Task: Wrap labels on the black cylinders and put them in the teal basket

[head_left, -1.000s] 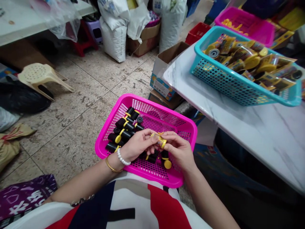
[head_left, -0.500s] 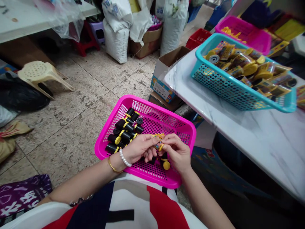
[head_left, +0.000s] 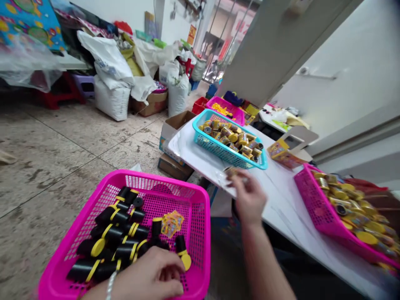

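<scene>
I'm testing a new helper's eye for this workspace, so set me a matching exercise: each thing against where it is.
Things:
1. left hand
2. right hand
3. teal basket
4. printed yellow card

Places:
A. on the marble-topped table
B. on the mesh of the near pink basket
C. over the black-and-yellow cylinders
D. above the table, pinching a small printed piece

Pairs: 1-C, 2-D, 3-A, 4-B

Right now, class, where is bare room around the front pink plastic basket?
The white marble-patterned table is bare between the turquoise plastic basket and the far-right pink basket. In the front pink basket, mesh shows right of the printed card. Its left side, packed with black yellow-capped cylinders, is crowded.
</scene>
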Demonstrator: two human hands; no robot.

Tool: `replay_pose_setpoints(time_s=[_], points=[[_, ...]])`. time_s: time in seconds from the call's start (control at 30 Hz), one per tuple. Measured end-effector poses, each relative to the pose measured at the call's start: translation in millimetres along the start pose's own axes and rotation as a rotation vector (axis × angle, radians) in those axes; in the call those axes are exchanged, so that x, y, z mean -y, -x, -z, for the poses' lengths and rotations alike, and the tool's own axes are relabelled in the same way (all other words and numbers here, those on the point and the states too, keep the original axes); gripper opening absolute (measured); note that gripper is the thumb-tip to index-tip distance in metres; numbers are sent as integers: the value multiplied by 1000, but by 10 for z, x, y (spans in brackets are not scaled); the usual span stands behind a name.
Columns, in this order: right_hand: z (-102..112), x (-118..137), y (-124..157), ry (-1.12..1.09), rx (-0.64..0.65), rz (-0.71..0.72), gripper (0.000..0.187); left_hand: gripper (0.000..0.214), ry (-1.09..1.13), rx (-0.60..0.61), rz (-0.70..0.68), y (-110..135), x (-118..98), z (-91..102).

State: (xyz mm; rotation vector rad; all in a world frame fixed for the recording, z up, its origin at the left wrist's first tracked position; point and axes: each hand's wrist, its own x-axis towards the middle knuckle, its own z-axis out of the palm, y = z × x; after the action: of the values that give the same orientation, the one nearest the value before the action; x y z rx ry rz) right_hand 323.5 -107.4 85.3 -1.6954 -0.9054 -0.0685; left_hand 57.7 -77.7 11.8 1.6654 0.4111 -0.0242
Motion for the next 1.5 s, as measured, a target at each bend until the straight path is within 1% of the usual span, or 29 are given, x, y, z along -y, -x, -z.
replay_pose_setpoints(time_s=[0.03, 0.07, 0.1, 0.13, 0.17, 0.2, 0.23, 0.27, 0.3, 0.33, 0.37, 0.4, 0.43, 0.5, 0.57, 0.63, 0.7, 0.73, 0.8, 0.83, 0.9, 0.97, 1.03, 1.1, 1.17, 1.23, 1.3, 1.4, 1.5], points=[[96, 6, -310, 66, -156, 62, 28, 20, -106, 67, -63, 21, -24, -9], [178, -5, -620, 160, -270, 137, 29, 18, -185, 116, -121, 36, -39, -13], [242, -33, -910, 257, -335, 214, 29, 19, -235, 149, -171, 43, -44, -14], [285, -71, -1158, 330, -301, 239, 36, 21, -265, 174, -213, 46, -37, -14], [306, -106, -1343, 365, -211, 229, 49, 23, -276, 195, -246, 46, -20, -13], [304, -128, -1447, 408, -103, 197, 56, 24, -278, 212, -271, 45, 2, -14], [280, -125, -1462, 494, -55, 192, 53, 24, -272, 225, -290, 46, 25, -17], [235, -97, -1382, 553, -17, 231, 48, 24, -263, 233, -303, 49, 47, -21], [170, -47, -1216, 577, 3, 307, 43, 24, -254, 239, -312, 54, 64, -26], [87, 14, -974, 554, 36, 400, 38, 24, -246, 240, -314, 60, 75, -31], [-14, 78, -678, 498, 117, 467, 34, 25, -240, 237, -308, 67, 80, -33], [-130, 132, -351, 418, 155, 506, 29, 25, -232, 231, -292, 76, 79, -33], [-255, 172, -16, 352, 302, 497, 23, 26, -218, 222, -262, 87, 73, -29], [-516, 200, 590, 317, 748, 428, 19, 27, -166, 185, -167, 113, 51, -3], [-745, 171, 1025, 457, 996, 336, 23, 27, -103, 114, -64, 145, 25, 53], [-902, 122, 1263, 615, 1148, 283, 26, 28, -72, -5, 6, 180, 5, 145], [-976, 77, 1334, 674, 1238, 265, 27, 28, -81, -149, 50, 219, 2, 271], [-986, 58, 1321, 649, 1254, 252, 27, 28, -96, -223, 70, 241, 7, 341], [-965, 19, 1222, 484, 1235, 169, 22, 29, -125, -353, 110, 288, 32, 476], [-939, -6, 1147, 347, 1208, 86, 20, 30, -134, -397, 126, 312, 50, 531], [-868, -68, 980, 15, 1146, -128, 21, 32, -147, -440, 149, 350, 89, 600], [-788, -138, 847, -260, 1095, -305, 25, 33, -193, -437, 156, 363, 121, 600], [-719, -194, 801, -336, 1088, -358, 23, 31, -325, -433, 106, 346, 140, 540], [-680, -221, 853, -194, 1128, -237, 17, 31, -506, -395, -7, 302, 148, 448], [-679, -228, 966, 105, 1193, 8, 13, 33, -647, -286, -107, 246, 150, 358], [-711, -230, 1084, 441, 1244, 269, 14, 30, -713, -159, -131, 192, 156, 297], [-765, -236, 1162, 672, 1295, 448, 17, 27, -730, -103, -107, 155, 166, 274], [-856, -259, 1185, 753, 1353, 582, 20, 25, -689, -148, -53, 144, 182, 288], [-892, -288, 1130, 733, 1352, 584, 19, 25, -577, -276, -27, 176, 179, 328]])
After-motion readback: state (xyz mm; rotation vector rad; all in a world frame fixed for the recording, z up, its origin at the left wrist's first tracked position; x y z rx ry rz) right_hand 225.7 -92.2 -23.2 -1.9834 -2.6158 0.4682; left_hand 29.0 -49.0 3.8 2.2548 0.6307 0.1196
